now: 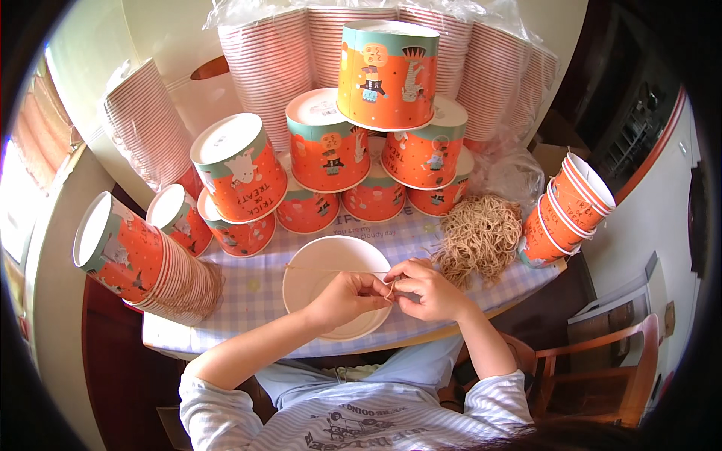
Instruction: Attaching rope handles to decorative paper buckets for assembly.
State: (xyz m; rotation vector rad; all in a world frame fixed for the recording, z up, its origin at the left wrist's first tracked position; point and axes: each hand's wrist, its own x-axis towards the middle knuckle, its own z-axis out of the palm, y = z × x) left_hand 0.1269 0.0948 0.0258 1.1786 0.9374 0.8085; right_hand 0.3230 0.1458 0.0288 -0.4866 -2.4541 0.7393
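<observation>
your left hand [347, 295] and your right hand [426, 289] meet over the white paper bowl [325, 264] that lies on the table [248, 301] in front of you. both hands are pinched narrow on a thin tan string [331, 269]: the fingertips of each close on it where the 2 hands touch, near the bowl's right edge. from there the string runs taut to the left across the bowl's rim. the bowl sits on the checked blue and white cloth [410, 233] that covers the table, and your left hand hides its lower right part.

just beside your right hand, on the cloth, lies a loose heap of the same tan string [479, 237]. further right, at the table's edge, a short stack of orange paper cups [568, 210] leans on its side. behind the bowl, orange and teal paper cups [353, 161] stand upside down in a pyramid, with 1 cup [387, 74] on top. to your left, a long stack of orange cups [139, 264] lies on its side, and 3 more cups [239, 167] lean near it. behind everything, tall stacks of pale pink cups wrapped in clear plastic [301, 52] stand against the wall. a wooden chair [609, 368] is at your lower right.
</observation>
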